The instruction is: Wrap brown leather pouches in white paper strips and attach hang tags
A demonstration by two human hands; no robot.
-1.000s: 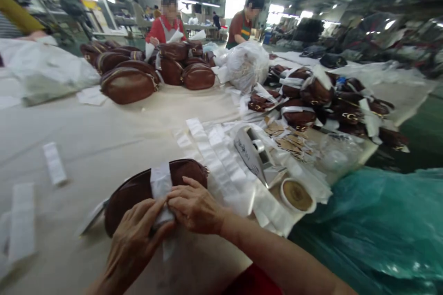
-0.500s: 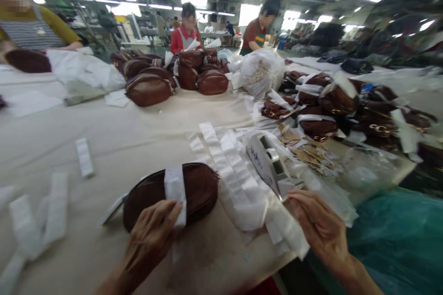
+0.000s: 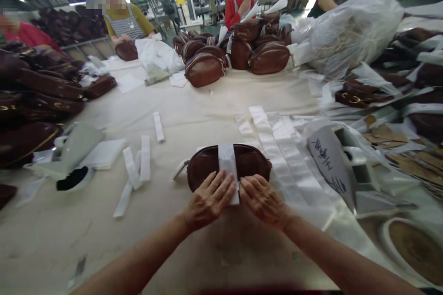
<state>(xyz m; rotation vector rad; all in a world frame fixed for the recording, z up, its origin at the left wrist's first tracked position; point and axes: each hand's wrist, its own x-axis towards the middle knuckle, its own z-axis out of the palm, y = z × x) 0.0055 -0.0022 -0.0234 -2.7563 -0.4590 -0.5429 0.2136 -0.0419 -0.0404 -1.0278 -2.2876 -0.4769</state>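
Note:
A dark brown oval zip bag (image 3: pixel 202 166) lies on the cloth-covered table in front of me, a white paper strip (image 3: pixel 227 159) wrapped across its middle. My left hand (image 3: pixel 212 199) is open, its stretched fingers lying flat on the strip and the bag's near edge. Close beside it, my right hand (image 3: pixel 260 199) has its fingers pressed together, fingertips touching the strip's right edge. Whatever those fingertips hold, perhaps a small clear piece, is too small to make out. On the right stands a grey tape dispenser (image 3: pixel 327 156) with handwriting on its side.
Loose white strips (image 3: pixel 284 152) lie right of the bag, others (image 3: pixel 145 161) to the left. A second dispenser (image 3: pixel 78 145) stands at left. Brown bags (image 3: pixel 206 70) are piled at back and both sides. A large plastic sack (image 3: pixel 353 32) sits back right; co-workers (image 3: pixel 129 20) stand beyond.
My right hand has moved from beside the tape dispenser to the strip on the bag. My left hand's fingers now lie flatter on the strip. The view has swung left.

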